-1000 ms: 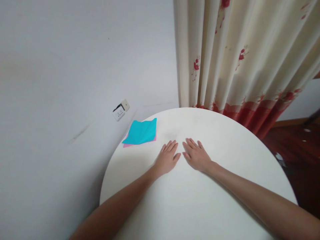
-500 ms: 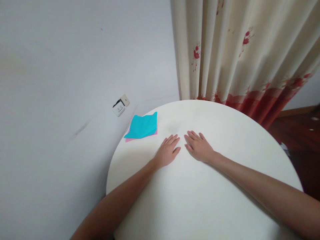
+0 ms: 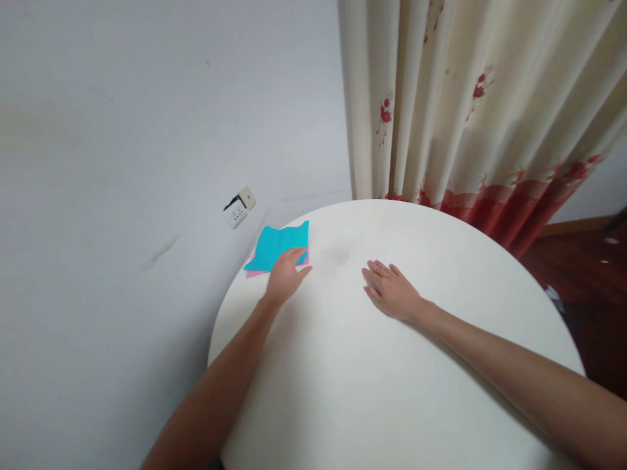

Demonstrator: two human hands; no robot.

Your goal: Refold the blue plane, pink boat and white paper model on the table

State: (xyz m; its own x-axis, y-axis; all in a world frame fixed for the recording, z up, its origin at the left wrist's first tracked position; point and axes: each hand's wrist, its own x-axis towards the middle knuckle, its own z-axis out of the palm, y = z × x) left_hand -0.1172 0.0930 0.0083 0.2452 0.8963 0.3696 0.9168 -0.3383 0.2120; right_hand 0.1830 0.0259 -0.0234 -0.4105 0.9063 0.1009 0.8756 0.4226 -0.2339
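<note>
Beside 1 floral curtain point(image 3: 480, 130) stands 1 round white table point(image 3: 392, 378). Progress is judged barely begun: at the table's far left a turquoise sheet point(image 3: 277, 243) lies over a pink sheet point(image 3: 252, 274), neither lifted clear nor parted. Hands: 2. The right hand point(image 3: 393, 294) lies flat, fingers slightly spread, holding nothing. The left hand point(image 3: 285, 277) extends over the stack's near edge, thumb apart from fingers; contact cannot be confirmed. Sheets: 1 turquoise, at least 1 pink, material undetermined. Wall plates point(image 3: 247, 197): 2, including 1 socket point(image 3: 235, 214).
</note>
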